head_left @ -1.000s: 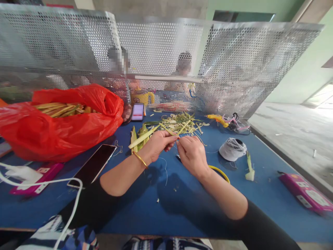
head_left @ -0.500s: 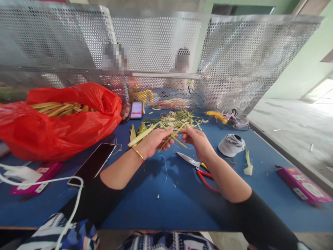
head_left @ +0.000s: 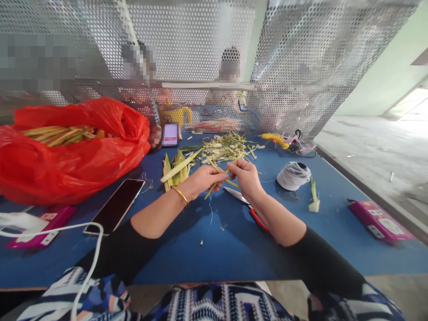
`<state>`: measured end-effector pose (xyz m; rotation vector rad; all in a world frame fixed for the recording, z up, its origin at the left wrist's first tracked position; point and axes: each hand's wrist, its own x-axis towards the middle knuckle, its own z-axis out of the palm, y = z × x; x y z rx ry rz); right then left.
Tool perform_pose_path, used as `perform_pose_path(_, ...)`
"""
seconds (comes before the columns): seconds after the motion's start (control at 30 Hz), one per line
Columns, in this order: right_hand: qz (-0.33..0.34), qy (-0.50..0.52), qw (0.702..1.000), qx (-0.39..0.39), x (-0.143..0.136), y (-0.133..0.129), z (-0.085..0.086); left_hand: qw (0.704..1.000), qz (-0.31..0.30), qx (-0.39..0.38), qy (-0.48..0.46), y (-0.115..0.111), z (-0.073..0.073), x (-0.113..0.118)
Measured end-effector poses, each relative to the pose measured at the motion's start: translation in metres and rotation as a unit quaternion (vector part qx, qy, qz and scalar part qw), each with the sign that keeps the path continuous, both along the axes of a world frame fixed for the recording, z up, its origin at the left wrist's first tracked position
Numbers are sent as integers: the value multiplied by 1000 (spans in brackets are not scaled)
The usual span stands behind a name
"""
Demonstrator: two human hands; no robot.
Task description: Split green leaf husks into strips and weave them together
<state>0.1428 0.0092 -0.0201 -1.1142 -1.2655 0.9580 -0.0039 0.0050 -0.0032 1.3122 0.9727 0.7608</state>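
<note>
Scissors [head_left: 240, 196] lie on the near side of the right grip [head_left: 245, 176], which has closed from a looser spread to pinch the crossed leaf strips [head_left: 213, 164] between it and the left grip [head_left: 207, 178], pinching them too (so both seem to steady the crossing). Trimmings [head_left: 220, 149] lie heaped beyond the grips.

Workshop by look: blue worktable [head_left: 207, 258], perforated metal partition [head_left: 194, 44], concrete floor [head_left: 364, 147], thread spool [head_left: 293, 177], scissors [head_left: 255, 216].
</note>
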Motion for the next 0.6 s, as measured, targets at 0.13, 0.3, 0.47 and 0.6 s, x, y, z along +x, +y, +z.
perform_pose_path(0.13,-36,-40,998,42,8,6,3,996,49,-56,-46,3,1,-2)
perform_pose_path(0.3,-96,48,994,-28,7,7,3,979,119,-69,-148,7,5,-4)
perform_pose_path(0.47,113,32,990,-81,-10,-7,2,969,164,-22,-183,9,3,-4)
perform_pose_path(0.6,102,-17,994,-31,-15,-14,1,966,164,-13,-198,9,0,-4)
